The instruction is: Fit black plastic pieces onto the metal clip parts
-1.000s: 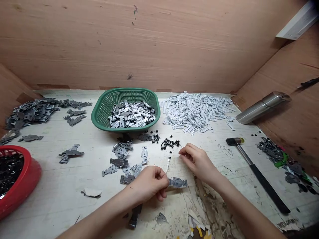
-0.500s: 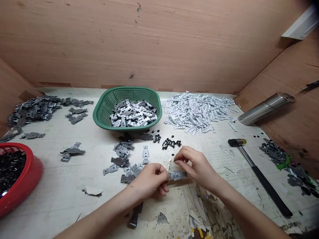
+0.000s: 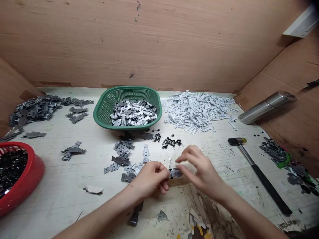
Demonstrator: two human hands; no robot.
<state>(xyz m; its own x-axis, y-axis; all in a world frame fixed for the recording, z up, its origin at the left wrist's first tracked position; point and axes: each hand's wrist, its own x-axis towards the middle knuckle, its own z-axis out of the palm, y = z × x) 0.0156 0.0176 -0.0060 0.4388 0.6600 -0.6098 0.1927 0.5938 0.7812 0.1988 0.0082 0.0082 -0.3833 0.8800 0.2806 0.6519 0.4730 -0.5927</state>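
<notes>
My left hand (image 3: 156, 176) is closed, thumb and fingers pinching the left end of a small grey toy car chassis (image 3: 176, 172). A black wheel axle (image 3: 170, 173) lies across the chassis right beside those fingertips. Over the right end of the chassis hovers my right hand (image 3: 199, 167), thumb and fingers apart and nothing visible between them. A thin white sliver (image 3: 169, 162) shows just behind the chassis. Beyond the hands lies a cluster of small black wheels (image 3: 171, 142). Several loose grey chassis (image 3: 122, 161) are heaped left of my left hand.
A green basket (image 3: 98, 116) holds grey and white parts, with a pile of white strips (image 3: 196, 111) to its right. At left stands a red basket (image 3: 37, 166) of black parts. A mallet (image 3: 264, 186) and a leaning metal cylinder (image 3: 266, 108) are at right.
My right hand has opened its pinch and shifted slightly right. A black axle now shows on the chassis beside my left fingers. The left hand keeps its hold.
</notes>
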